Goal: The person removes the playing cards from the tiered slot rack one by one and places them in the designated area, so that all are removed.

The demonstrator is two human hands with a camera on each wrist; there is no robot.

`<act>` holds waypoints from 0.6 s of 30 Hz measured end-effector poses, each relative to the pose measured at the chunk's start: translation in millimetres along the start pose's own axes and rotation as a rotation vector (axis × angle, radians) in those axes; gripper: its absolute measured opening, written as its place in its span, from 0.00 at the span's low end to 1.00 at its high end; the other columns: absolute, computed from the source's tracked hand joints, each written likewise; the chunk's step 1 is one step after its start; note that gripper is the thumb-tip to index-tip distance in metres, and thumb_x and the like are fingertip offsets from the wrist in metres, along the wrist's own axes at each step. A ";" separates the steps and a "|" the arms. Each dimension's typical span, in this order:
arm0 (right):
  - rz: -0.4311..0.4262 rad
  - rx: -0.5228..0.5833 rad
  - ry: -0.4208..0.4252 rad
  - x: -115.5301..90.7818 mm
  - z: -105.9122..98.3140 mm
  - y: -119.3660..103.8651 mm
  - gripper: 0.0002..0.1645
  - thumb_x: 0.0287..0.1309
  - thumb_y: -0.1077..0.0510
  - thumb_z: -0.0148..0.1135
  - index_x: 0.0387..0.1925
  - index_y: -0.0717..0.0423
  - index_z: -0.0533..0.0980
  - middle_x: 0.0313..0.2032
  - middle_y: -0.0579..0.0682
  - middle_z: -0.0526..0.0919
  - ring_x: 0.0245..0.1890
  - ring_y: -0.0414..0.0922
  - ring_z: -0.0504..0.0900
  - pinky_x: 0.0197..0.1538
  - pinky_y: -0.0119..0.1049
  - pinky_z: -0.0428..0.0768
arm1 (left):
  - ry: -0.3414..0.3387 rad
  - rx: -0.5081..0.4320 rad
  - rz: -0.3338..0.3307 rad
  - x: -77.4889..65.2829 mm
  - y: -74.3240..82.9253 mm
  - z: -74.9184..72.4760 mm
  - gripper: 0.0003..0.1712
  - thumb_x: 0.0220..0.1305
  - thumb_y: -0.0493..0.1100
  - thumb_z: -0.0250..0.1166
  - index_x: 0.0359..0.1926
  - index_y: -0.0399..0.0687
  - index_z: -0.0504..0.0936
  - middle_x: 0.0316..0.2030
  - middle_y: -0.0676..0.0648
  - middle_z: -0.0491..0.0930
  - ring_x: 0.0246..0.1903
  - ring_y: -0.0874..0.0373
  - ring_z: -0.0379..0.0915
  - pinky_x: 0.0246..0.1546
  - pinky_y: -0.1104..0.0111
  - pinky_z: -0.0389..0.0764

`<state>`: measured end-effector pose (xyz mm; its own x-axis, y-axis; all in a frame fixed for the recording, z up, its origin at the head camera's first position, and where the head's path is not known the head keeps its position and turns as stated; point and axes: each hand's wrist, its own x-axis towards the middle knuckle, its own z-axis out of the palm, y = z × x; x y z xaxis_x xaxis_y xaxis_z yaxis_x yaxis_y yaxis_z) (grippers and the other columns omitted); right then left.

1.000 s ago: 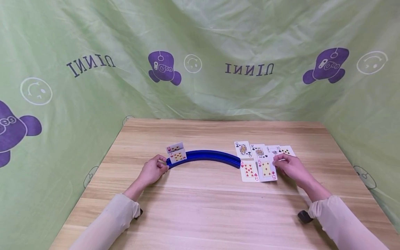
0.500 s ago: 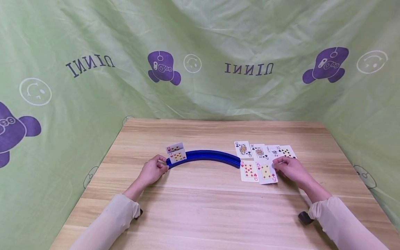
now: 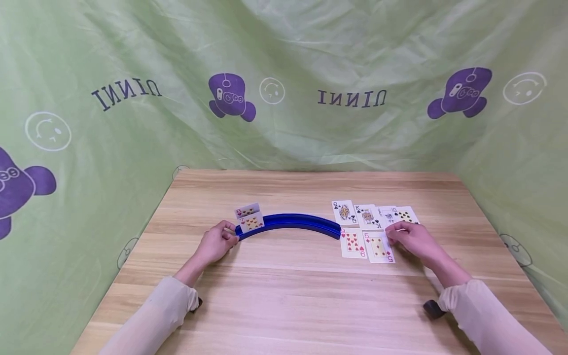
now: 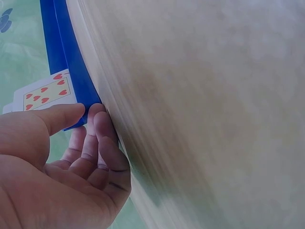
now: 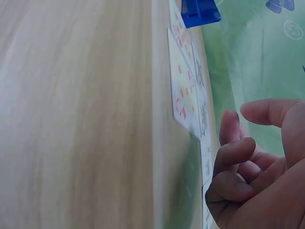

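A curved blue card holder (image 3: pixel 301 222) lies on the table, its left end pinched between the thumb and fingers of my left hand (image 3: pixel 216 242). Near that end a seven of hearts (image 3: pixel 251 223) stands in the holder, with an eight of hearts (image 3: pixel 247 210) partly hidden behind it. My right hand (image 3: pixel 412 240) hovers at the right edge of a five of diamonds (image 3: pixel 378 247), which lies face up. In the right wrist view, the thumb and loosely curled fingers have a gap between them and hold nothing. A nine of hearts (image 3: pixel 352 243) lies just left of the five.
Behind those two cards lie a queen (image 3: pixel 343 213), a king (image 3: pixel 367 217), another face card (image 3: pixel 389 214) and a ten (image 3: pixel 405 214), partly overlapping. All rest on a wooden table (image 3: pixel 284 296). A green printed curtain (image 3: pixel 284 138) hangs around its back and sides.
The five of diamonds has come down flat onto the table, slightly toward me, and my right hand has let go of it. My left hand stays at the holder's end.
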<state>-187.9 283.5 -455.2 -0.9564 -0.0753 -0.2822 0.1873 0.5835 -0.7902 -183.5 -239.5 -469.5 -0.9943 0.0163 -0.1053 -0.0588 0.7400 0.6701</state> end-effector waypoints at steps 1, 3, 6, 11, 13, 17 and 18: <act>0.001 0.003 -0.003 0.3 0.7 -1.7 0.21 0.68 0.52 0.57 0.53 0.65 0.75 0.37 0.51 0.85 0.31 0.38 0.76 0.32 0.31 0.75 | 0.000 0.002 0.003 -0.2 -0.3 -0.3 0.15 0.63 0.39 0.66 0.49 0.42 0.76 0.34 0.44 0.88 0.26 0.60 0.76 0.31 0.68 0.73; 0.003 0.012 -0.013 1.1 2.0 -5.4 0.21 0.69 0.52 0.56 0.54 0.65 0.75 0.37 0.51 0.84 0.31 0.38 0.75 0.33 0.31 0.74 | -0.001 0.005 0.009 -0.6 -0.9 -0.5 0.15 0.64 0.39 0.66 0.49 0.41 0.76 0.34 0.45 0.88 0.26 0.60 0.76 0.31 0.68 0.73; -0.005 0.026 -0.025 2.2 3.4 -10.3 0.21 0.69 0.53 0.56 0.54 0.65 0.75 0.36 0.50 0.84 0.30 0.38 0.74 0.33 0.31 0.73 | 0.000 0.005 0.012 -0.4 -1.0 0.4 0.14 0.64 0.39 0.66 0.49 0.41 0.76 0.33 0.45 0.88 0.27 0.60 0.76 0.32 0.67 0.73; -0.025 0.049 -0.043 3.5 6.5 -17.8 0.20 0.69 0.54 0.56 0.54 0.65 0.75 0.36 0.51 0.83 0.27 0.40 0.71 0.31 0.33 0.72 | 0.000 0.006 0.010 -0.1 0.0 1.1 0.14 0.64 0.38 0.66 0.49 0.41 0.76 0.33 0.45 0.88 0.27 0.60 0.77 0.32 0.68 0.73; -0.031 0.054 -0.046 4.1 8.2 -21.2 0.20 0.68 0.54 0.56 0.54 0.65 0.75 0.36 0.50 0.83 0.27 0.40 0.72 0.32 0.33 0.72 | 0.003 0.008 0.009 -0.3 0.1 1.1 0.14 0.64 0.38 0.66 0.49 0.41 0.76 0.33 0.45 0.88 0.27 0.60 0.77 0.32 0.68 0.73; -0.053 0.085 -0.060 5.4 13.4 -27.8 0.20 0.69 0.55 0.56 0.55 0.66 0.74 0.36 0.49 0.83 0.28 0.39 0.72 0.32 0.32 0.72 | 0.004 0.009 0.005 -0.4 -0.1 0.8 0.14 0.64 0.38 0.66 0.49 0.42 0.76 0.33 0.45 0.88 0.26 0.60 0.76 0.31 0.68 0.73; -0.058 0.101 -0.065 5.8 15.1 -29.2 0.20 0.69 0.55 0.56 0.55 0.66 0.74 0.36 0.48 0.83 0.28 0.39 0.72 0.32 0.31 0.72 | 0.004 0.008 0.002 -0.4 0.0 0.7 0.14 0.64 0.39 0.66 0.49 0.42 0.76 0.33 0.45 0.88 0.26 0.60 0.76 0.31 0.68 0.73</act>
<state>-195.6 253.8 -442.0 -0.9504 -0.1603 -0.2667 0.1570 0.4929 -0.8558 -183.1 -239.0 -469.9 -0.9947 0.0151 -0.1016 -0.0565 0.7454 0.6642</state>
